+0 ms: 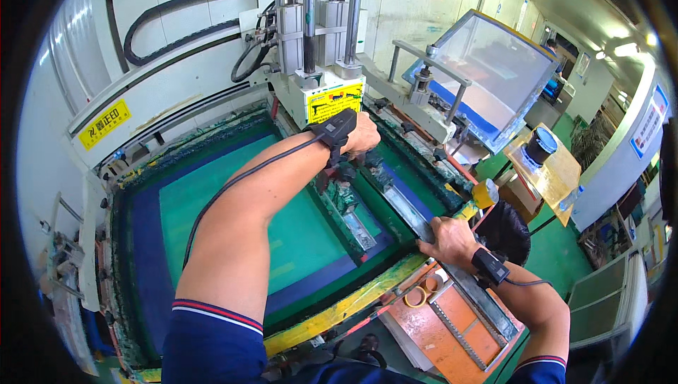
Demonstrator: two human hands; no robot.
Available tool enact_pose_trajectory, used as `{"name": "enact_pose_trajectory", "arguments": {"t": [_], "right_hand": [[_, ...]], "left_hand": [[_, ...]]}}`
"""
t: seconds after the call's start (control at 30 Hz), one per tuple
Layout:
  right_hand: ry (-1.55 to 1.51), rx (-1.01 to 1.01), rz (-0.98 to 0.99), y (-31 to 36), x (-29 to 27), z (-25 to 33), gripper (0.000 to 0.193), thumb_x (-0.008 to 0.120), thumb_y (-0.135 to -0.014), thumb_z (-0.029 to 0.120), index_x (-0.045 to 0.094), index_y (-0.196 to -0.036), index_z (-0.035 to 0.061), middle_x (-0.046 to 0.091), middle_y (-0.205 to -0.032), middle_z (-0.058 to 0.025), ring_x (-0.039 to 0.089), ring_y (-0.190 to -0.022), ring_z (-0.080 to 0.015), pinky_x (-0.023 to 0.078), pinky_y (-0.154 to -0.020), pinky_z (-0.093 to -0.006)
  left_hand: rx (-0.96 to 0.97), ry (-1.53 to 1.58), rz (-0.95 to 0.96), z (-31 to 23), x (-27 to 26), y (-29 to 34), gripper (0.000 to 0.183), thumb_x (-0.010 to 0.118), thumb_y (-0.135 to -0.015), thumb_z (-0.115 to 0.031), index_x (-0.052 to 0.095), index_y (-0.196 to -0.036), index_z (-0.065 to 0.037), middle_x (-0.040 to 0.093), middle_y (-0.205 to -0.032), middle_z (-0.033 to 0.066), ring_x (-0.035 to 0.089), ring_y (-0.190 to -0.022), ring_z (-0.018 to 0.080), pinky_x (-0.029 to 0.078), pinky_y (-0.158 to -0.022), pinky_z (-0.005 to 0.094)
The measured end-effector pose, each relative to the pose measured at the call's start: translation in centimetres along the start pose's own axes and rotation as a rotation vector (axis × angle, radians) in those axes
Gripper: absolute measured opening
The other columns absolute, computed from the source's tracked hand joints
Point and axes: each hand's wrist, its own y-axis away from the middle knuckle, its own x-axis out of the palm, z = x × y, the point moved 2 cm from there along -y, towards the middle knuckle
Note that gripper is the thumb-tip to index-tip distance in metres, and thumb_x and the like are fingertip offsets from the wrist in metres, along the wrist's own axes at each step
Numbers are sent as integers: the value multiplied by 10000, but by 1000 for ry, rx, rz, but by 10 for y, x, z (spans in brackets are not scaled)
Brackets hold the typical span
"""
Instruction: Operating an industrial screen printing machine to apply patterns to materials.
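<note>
The left hand [361, 133] is closed on a fitting at the print head [321, 94], while the right hand [445, 237] clasps the long metal blade [406, 211]. The blade lies slanted between them over the green screen [233, 207], seemingly mid-fitting and not yet secured.

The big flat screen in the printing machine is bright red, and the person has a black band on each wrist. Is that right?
Not quite. The screen in the machine is green with a dark blue border, not red. The rest holds: the head view shows a black band on the wrist by the left hand and another on the wrist by the right hand, each with a thin black cable.
</note>
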Motion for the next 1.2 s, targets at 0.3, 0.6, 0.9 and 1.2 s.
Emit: {"name": "enact_pose_trajectory", "arguments": {"t": [0.3, 0.6, 0.9, 1.2], "right_hand": [[29, -6, -26, -14, 1, 3, 521, 673, -801, 467, 647, -848, -51, 678, -809, -252, 685, -763, -413, 559, -724, -475], [31, -1, -12, -63, 2, 15, 506, 669, -807, 469, 675, -851, -35, 693, -798, -247, 700, -783, -400, 565, -740, -468], [-68, 100, 4, -126, 9, 23, 520, 714, -762, 492, 706, -866, -17, 717, -852, -226, 707, -836, -391, 570, -776, -461], [-150, 91, 30, -51, 5, 2, 589, 751, -729, 486, 641, -999, -26, 679, -782, -243, 684, -770, -423, 545, -731, -486]], "left_hand": [[43, 37, -23, 0, -12, 3, 287, 866, -501, -266, 726, -732, -168, 705, -706, 56, 700, -763, 296, 485, -680, 436], [50, 109, 41, 4, -4, 3, 290, 866, -492, -256, 711, -724, -175, 692, -706, 44, 689, -771, 296, 474, -693, 433], [-15, 79, 88, 1, -7, 0, 285, 864, -492, -222, 735, -742, -175, 711, -725, 55, 704, -787, 298, 504, -741, 428], [-20, 66, 103, -6, -31, 13, 185, 821, -656, -164, 774, -809, -73, 765, -868, 102, 742, -851, 288, 571, -759, 409]]}}
